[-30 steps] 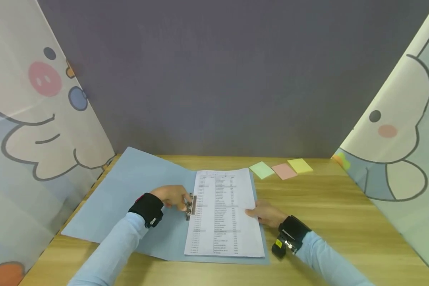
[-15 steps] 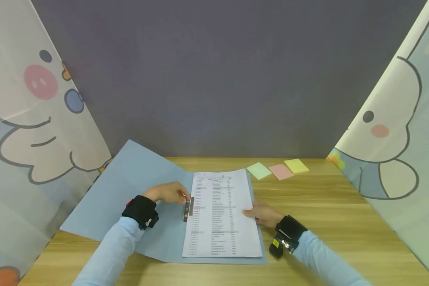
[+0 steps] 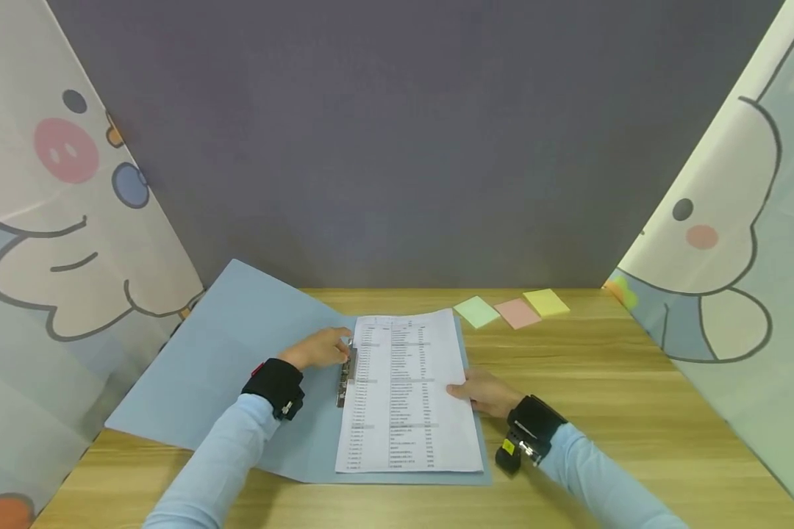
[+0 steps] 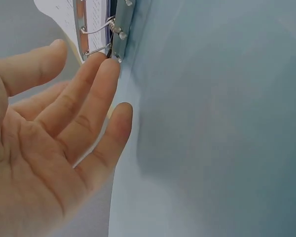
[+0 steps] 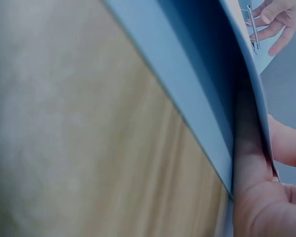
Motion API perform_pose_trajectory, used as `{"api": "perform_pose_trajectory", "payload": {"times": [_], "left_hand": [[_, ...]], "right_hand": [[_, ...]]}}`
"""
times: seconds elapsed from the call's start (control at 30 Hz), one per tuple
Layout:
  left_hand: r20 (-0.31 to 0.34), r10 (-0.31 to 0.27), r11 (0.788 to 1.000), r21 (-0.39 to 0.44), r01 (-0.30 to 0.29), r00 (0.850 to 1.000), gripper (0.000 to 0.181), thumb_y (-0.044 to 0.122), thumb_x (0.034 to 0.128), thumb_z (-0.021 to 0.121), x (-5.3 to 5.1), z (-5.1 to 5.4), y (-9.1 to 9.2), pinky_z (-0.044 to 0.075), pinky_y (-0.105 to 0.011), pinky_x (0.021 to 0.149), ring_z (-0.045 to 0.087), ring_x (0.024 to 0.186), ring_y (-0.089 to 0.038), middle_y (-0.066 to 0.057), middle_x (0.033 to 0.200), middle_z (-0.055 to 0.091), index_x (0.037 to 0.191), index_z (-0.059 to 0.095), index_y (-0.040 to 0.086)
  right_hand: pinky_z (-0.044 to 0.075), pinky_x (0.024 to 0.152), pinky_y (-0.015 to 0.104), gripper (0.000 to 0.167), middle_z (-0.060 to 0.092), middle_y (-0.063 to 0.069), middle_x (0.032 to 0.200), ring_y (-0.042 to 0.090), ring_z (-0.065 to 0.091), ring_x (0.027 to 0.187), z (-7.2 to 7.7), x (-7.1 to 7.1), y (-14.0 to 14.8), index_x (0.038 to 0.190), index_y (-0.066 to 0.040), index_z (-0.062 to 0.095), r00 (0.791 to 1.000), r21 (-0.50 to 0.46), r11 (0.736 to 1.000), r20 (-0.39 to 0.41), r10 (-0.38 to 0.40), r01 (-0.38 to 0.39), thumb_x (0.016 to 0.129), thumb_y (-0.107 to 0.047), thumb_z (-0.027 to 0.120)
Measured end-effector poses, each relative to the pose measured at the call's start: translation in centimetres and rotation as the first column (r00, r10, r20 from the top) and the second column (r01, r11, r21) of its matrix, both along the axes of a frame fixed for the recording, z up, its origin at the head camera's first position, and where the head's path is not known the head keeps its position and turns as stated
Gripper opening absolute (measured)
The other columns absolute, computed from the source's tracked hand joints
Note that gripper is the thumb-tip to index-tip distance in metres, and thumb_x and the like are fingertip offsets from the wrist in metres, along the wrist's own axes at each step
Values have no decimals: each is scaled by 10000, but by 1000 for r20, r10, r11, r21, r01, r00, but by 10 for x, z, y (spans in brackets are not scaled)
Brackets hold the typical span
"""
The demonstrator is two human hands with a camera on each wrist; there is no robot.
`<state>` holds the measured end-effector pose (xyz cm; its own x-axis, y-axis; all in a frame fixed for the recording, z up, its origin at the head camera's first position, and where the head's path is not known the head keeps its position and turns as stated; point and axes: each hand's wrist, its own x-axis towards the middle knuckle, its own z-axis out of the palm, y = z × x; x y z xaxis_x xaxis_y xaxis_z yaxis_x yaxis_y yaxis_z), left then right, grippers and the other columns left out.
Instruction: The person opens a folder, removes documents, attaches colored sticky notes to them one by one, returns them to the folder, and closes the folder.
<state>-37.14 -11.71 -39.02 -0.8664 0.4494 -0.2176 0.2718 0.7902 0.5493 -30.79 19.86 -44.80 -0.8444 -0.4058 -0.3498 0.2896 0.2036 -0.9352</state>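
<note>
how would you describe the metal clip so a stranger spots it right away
On the wooden table lies an open blue folder, with printed pages on its right half. Along the pages' left edge, by the left hand, runs the metal clip, a shiny strip unlike the matte folder and white pages.

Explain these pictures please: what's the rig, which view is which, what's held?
No machine: a person's bare left hand and right hand. The wide picture is from the head; the two close-ups are from the left and right wrists. On the wooden table lies an open blue folder with a metal clip and printed sheets; beside it are green, pink and yellow notes. The right hand pinches the sheets' edge, thumb on top, fingers beneath. The left hand's fingertips are at the clip, thumb apart.
</note>
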Motion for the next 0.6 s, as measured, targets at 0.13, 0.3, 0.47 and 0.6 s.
{"api": "perform_pose_trajectory", "payload": {"times": [0.13, 0.3, 0.47, 0.6], "left_hand": [[1, -11, 1000, -17, 11, 1000, 455, 33, 882, 544, 3, 1, 3, 488, -381, 779, 597, 980, -290, -188, 1095, 623, 1312, 423, -48], [-61, -14, 994, -113, 7, 998, 453, 70, 864, 585, 13, 13, 4, 478, -402, 813, 574, 1021, -288, -163, 1125, 614, 1290, 468, -26], [-272, -98, 933, -359, -6, 957, 533, 156, 772, 720, 54, 39, 14, 481, -424, 823, 576, 979, -280, -138, 1129, 614, 1254, 539, 18], [-412, -178, 868, -494, -55, 893, 652, 268, 732, 758, 103, 63, 17, 388, -503, 965, 469, 1177, -349, -169, 1281, 513, 1279, 511, 13]], "right_hand": [[537, 765, 352, 379, 648, 141, 1070, 230, 650, 915, 1, 0, 1, 1300, 43, 424, 1000, -13, 1000, 1, 20, -20, 945, -86, 462], [538, 759, 351, 370, 650, 137, 1060, 226, 652, 902, 1, 1, 0, 1293, 39, 432, 1000, 12, 1000, 20, 3, -3, 945, -83, 464], [543, 744, 353, 356, 660, 126, 1030, 218, 657, 880, 0, 0, -1, 1268, 37, 456, 999, 42, 999, 35, -27, 25, 942, -102, 481], [543, 742, 354, 356, 662, 113, 1017, 214, 656, 874, 0, 0, -1, 1264, 33, 461, 998, 60, 997, 38, -55, 53, 938, -108, 489]]}}
